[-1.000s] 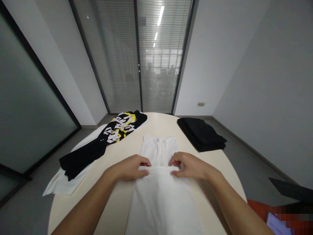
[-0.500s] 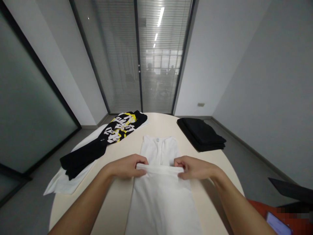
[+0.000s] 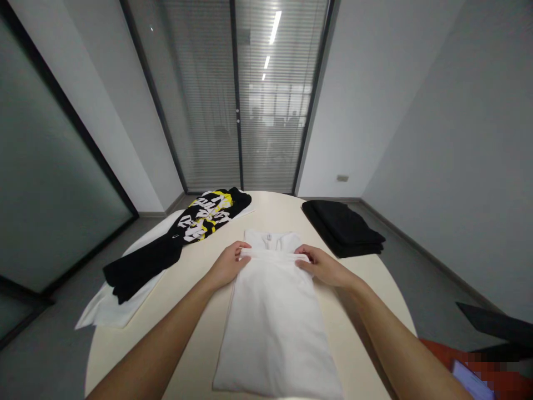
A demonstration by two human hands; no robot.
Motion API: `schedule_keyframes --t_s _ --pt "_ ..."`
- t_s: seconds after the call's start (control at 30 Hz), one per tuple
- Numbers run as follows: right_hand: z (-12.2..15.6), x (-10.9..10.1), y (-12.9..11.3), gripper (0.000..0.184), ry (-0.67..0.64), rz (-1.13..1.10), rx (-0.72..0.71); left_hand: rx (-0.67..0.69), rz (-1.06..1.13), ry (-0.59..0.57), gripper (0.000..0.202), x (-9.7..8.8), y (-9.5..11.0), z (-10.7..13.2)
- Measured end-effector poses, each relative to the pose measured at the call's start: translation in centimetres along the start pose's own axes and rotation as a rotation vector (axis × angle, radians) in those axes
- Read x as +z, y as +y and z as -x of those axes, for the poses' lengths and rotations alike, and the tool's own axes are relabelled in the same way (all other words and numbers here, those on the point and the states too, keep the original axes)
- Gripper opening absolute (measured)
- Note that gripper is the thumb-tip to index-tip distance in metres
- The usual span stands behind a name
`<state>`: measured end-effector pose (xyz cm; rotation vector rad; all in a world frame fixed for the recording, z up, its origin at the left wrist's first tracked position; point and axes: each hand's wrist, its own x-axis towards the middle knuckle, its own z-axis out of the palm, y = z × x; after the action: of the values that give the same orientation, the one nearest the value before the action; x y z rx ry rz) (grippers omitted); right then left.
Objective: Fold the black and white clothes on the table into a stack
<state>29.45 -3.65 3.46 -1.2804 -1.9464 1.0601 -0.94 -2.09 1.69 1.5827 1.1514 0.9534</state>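
White garment [image 3: 277, 322] — flat, folded over itself — collar [image 3: 268, 239] at far end

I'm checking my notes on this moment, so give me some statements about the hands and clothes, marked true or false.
1. The left hand grips an edge of the white garment. True.
2. The right hand is holding nothing. False: it holds the same edge.
3. The folded black stack lies on the right side of the table. True.
4. The printed black garment is on the floor. False: it lies over white cloth at the table's left.
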Motion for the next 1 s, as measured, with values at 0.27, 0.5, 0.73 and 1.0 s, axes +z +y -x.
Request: schedule_keyframes --t_s 0.27,0.5,0.73,1.0 --pt "0.0 0.0 -0.8 0.025 -0.030 -0.049 -0.090 0.106 0.025 0.021 0.032 0.4 1.0 0.1" --pt "-0.1 -0.2 -1.4 0.042 0.089 -0.274 -0.020 0.059 0.198 0.036 0.046 0.8 1.6 0.1" --pt "-0.3 0.0 -0.2 0.038 0.000 -0.133 0.267 0.038 -0.061 0.002 0.031 1.0 1.1 0.1" --pt "0.8 0.5 -2.2 0.029 -0.225 -0.210 -0.040 0.154 -0.087 -0.207 0.014 0.1 2.1 1.4"
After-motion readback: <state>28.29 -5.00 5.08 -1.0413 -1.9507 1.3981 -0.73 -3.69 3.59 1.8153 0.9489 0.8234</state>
